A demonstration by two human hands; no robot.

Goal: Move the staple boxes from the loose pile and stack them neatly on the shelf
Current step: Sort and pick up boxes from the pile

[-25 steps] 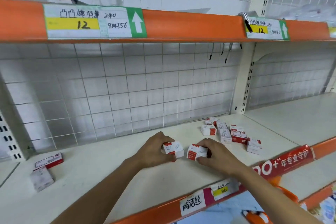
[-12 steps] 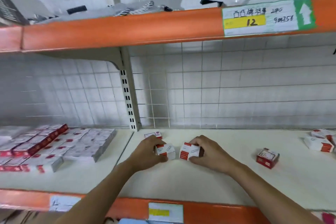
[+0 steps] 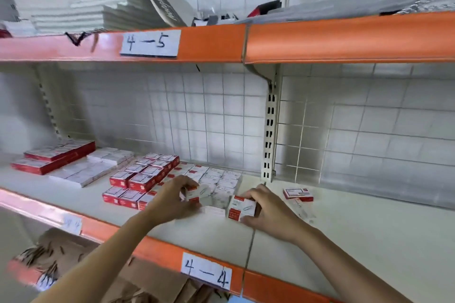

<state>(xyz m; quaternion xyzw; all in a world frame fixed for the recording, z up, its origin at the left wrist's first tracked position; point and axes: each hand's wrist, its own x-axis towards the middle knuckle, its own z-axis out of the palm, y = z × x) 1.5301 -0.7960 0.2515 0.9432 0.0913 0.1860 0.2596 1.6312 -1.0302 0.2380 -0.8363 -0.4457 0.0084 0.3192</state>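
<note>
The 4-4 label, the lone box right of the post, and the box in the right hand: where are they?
4-4 label (image 3: 206,274): head view, middle of the paper.
Lone box (image 3: 298,194): head view, its top face.
Held box (image 3: 242,208): head view, its white front face.

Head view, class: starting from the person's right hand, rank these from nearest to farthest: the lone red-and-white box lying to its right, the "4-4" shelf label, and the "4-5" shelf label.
1. Lone red-and-white box, on the shelf just right of the right hand.
2. "4-4" label, on the orange shelf edge below the hand.
3. "4-5" label, on the upper shelf edge, far up and left.
</note>
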